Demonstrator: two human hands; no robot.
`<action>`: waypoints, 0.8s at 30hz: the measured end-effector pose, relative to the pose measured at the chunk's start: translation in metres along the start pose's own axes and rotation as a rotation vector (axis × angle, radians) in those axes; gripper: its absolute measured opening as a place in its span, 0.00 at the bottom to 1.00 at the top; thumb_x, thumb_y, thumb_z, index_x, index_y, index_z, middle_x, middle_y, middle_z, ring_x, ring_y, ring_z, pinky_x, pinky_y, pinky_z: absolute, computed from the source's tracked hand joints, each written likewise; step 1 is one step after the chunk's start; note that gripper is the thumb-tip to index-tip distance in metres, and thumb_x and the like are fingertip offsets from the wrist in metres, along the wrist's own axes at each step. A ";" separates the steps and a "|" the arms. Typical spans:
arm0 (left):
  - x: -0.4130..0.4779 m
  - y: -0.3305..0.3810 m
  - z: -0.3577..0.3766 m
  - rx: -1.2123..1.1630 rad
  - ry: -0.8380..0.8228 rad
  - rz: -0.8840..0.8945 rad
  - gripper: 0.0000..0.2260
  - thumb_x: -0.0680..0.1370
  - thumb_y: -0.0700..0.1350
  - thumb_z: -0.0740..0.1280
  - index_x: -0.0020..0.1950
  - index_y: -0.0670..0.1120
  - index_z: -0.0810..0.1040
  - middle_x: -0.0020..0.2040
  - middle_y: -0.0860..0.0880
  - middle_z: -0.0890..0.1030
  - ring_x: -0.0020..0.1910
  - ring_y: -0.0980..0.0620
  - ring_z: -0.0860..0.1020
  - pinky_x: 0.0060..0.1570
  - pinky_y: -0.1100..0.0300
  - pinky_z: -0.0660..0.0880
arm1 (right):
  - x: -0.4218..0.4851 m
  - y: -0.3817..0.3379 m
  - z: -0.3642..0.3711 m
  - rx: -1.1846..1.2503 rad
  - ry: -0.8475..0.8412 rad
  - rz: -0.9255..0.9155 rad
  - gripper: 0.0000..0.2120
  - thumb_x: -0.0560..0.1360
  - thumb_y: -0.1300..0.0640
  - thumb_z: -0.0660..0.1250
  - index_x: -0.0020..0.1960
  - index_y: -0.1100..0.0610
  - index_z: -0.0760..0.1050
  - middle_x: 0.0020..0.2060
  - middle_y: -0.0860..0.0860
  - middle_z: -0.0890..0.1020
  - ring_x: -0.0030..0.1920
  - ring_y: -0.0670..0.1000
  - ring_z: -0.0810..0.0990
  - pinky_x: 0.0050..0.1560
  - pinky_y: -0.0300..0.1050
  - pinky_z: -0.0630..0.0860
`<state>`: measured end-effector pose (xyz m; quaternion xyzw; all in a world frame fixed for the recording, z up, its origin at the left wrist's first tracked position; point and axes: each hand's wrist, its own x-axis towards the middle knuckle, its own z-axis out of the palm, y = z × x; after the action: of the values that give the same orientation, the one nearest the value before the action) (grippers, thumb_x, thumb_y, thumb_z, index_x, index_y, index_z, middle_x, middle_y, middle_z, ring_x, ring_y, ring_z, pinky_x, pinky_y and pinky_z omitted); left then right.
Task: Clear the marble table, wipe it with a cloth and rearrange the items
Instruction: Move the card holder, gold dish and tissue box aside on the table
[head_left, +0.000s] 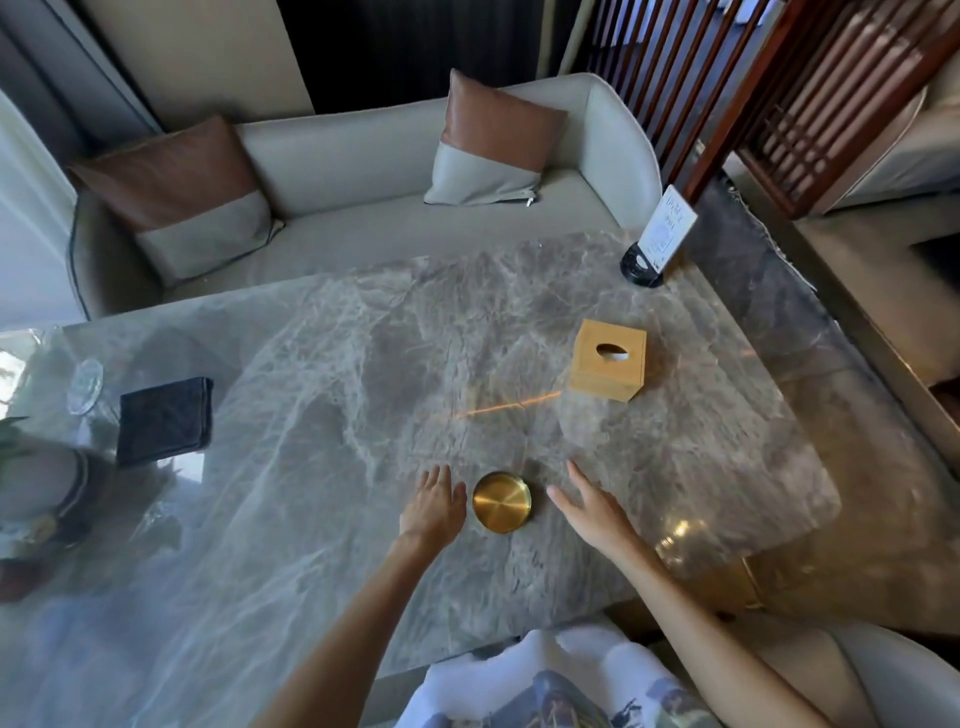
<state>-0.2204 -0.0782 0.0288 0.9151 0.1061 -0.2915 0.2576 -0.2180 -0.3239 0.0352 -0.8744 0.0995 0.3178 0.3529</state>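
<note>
Our fingers are spread and relaxed, gripping nothing. The left hand (434, 501) lies palm down with its fingertips close to the left rim of the round, brushed-gold metal dish (502, 502); whether it touches the rim we cannot tell. The right hand (589, 506) is open too, fingers pointing up and to the left, a little apart from the dish's right side. With a hand on either side, we judge that we are either about to lift the dish with both hands or have just set it down; the picture alone does not settle which.

The dish sits on the grey-veined marble table (322, 374), near the edge closest to us. Farther out to the right stands the square light-wood tissue box (609, 359) with an oval slot on top, and beyond it, at the far right corner, the white card in its black round stand (655, 244). These two keep to the table's right side, which leaves the middle bare for wiping.

Well off to the left lies the folded dark cloth (165, 420), flat and untouched, just beside a clear glass (84, 385). It is out of easy reach of either hand, so we would have to lean left for it. Across the table stands a pale sofa (363, 161) with two brown-and-grey cushions.
</note>
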 end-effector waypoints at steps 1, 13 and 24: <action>0.003 0.002 0.005 -0.047 -0.028 -0.030 0.22 0.83 0.50 0.51 0.73 0.39 0.64 0.72 0.38 0.69 0.72 0.39 0.66 0.68 0.48 0.65 | 0.005 -0.003 0.006 0.045 -0.039 0.028 0.37 0.77 0.34 0.57 0.80 0.47 0.50 0.77 0.51 0.61 0.76 0.54 0.62 0.72 0.50 0.63; 0.035 -0.002 0.079 -0.408 -0.102 -0.168 0.10 0.70 0.45 0.59 0.41 0.42 0.78 0.37 0.45 0.79 0.39 0.45 0.79 0.36 0.54 0.73 | 0.038 -0.016 0.059 0.384 -0.256 0.224 0.39 0.79 0.43 0.63 0.80 0.54 0.44 0.79 0.53 0.55 0.78 0.55 0.58 0.75 0.49 0.60; 0.072 0.197 0.104 -0.514 -0.197 -0.127 0.15 0.72 0.36 0.61 0.25 0.47 0.72 0.22 0.53 0.70 0.21 0.58 0.67 0.23 0.65 0.62 | 0.066 0.094 -0.105 0.429 -0.033 0.260 0.28 0.81 0.49 0.61 0.78 0.53 0.57 0.75 0.50 0.66 0.74 0.52 0.66 0.69 0.43 0.65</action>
<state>-0.1441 -0.2967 -0.0051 0.7787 0.2080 -0.3580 0.4714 -0.1530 -0.4613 -0.0005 -0.7539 0.2706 0.3465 0.4883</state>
